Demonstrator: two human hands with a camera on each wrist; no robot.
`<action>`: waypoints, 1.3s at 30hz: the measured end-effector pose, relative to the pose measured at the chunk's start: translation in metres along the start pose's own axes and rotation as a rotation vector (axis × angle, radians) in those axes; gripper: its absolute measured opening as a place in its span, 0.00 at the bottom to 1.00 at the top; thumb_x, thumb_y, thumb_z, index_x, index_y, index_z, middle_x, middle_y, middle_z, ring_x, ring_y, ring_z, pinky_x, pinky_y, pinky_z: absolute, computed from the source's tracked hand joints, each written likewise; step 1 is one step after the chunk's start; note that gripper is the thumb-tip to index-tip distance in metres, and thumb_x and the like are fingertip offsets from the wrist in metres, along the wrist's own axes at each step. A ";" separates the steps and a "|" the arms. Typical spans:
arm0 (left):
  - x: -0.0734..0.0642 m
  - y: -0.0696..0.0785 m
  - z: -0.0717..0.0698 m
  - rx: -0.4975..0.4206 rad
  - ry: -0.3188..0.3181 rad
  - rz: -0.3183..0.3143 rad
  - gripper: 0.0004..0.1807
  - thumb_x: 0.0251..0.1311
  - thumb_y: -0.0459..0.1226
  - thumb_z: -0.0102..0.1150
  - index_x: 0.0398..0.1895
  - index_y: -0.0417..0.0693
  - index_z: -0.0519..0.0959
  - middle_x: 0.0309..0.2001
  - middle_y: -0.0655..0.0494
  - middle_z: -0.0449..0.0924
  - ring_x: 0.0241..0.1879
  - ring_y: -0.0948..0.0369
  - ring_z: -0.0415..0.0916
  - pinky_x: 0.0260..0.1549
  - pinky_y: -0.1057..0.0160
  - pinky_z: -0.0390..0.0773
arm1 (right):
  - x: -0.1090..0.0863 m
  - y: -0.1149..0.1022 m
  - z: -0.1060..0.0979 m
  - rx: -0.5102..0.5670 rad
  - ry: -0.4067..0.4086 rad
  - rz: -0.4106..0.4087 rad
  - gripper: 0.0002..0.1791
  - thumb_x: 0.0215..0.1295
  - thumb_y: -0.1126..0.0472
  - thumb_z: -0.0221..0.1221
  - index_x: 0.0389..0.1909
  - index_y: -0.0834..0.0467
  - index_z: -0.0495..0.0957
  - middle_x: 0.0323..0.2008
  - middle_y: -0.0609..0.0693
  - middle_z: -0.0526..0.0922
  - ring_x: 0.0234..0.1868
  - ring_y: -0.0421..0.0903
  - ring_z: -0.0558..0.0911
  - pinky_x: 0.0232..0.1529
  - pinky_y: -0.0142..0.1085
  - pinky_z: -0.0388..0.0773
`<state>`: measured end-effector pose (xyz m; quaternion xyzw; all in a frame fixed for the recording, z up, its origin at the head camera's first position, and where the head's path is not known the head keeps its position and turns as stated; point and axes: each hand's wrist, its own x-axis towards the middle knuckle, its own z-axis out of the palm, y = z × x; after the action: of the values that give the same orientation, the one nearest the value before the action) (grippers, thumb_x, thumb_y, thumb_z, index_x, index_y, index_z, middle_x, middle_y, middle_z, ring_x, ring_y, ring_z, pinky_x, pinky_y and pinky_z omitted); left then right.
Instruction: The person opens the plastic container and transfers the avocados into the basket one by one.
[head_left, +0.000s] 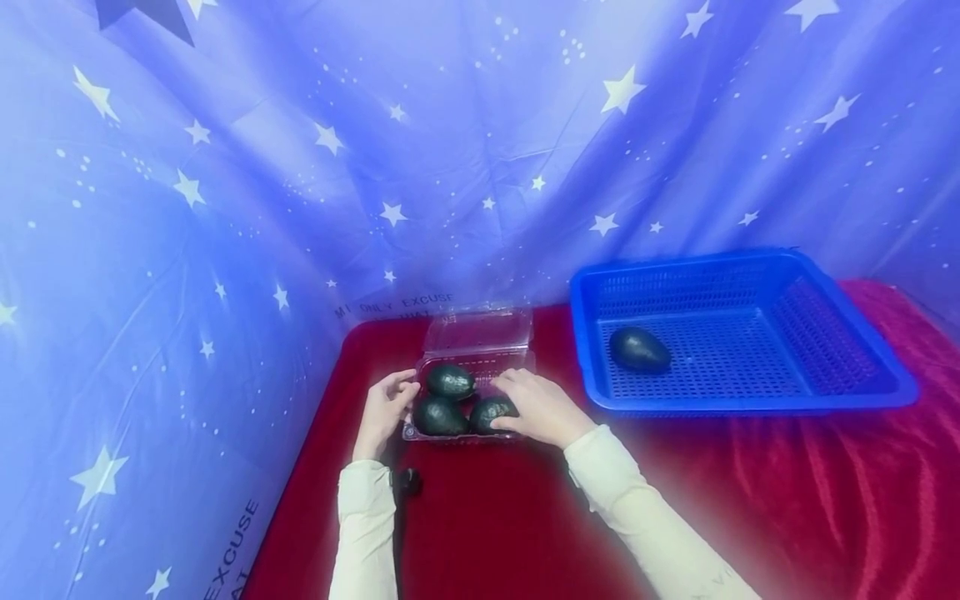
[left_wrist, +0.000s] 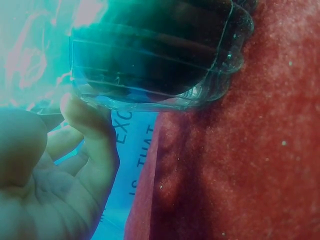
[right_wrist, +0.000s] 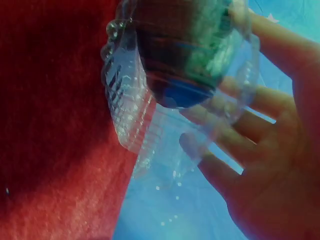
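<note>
A clear plastic clamshell container stands on the red cloth with its lid raised at the back. Three dark green avocados lie inside: a rear avocado, a front left avocado and a front right avocado. My left hand holds the container's left side, thumb and fingers at the rim. Over the right side reaches my right hand, its thumb and fingers around the front right avocado. The right wrist view shows that avocado through the clear wall, the thumb against it.
A blue plastic basket sits to the right, with one avocado lying in its left part. The red cloth covers the table. Blue star-patterned fabric hangs close behind and along the left.
</note>
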<state>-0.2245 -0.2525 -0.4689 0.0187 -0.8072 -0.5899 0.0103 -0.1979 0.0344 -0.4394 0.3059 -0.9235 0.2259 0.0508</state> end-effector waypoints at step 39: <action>-0.016 0.032 0.001 -0.020 -0.036 -0.026 0.21 0.66 0.29 0.59 0.61 0.30 0.74 0.37 0.40 0.80 0.22 0.62 0.72 0.19 0.70 0.75 | -0.004 -0.003 -0.017 -0.005 0.073 -0.058 0.28 0.55 0.44 0.71 0.53 0.53 0.81 0.43 0.48 0.84 0.45 0.47 0.83 0.47 0.43 0.83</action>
<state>-0.2088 -0.2413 -0.4391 0.0184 -0.8011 -0.5981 -0.0119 -0.1938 0.0417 -0.4240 0.3241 -0.9122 0.2332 0.0919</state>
